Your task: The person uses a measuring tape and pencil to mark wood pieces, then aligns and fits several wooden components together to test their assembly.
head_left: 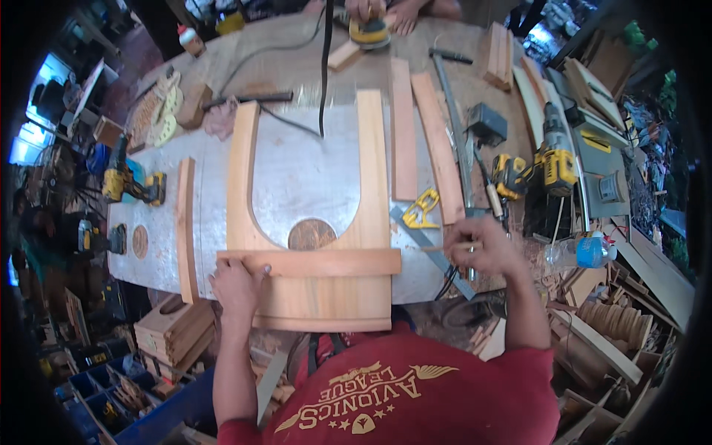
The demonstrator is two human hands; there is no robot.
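A U-shaped wooden panel (334,297) lies on the table in front of me, its two arms pointing away. Across its solid part rests a straight wooden strip (326,262), overhanging both sides a little. My left hand (239,288) grips the strip's left end, thumb on the near edge and fingers at the end. To the right of the panel, my right hand (486,248) is raised, fingers closed round a thin pencil-like stick (439,248) that points left. Just beyond it sit a yellow square (421,210) and a flat metal bar (437,256).
Loose wooden strips (187,230) flank the panel. Cordless drills stand left (122,178) and right (558,159). At the far edge, another person's hand (363,9) holds a yellow sander (369,33). A black cable (326,74) hangs over the middle. A bottle (593,251) is at right.
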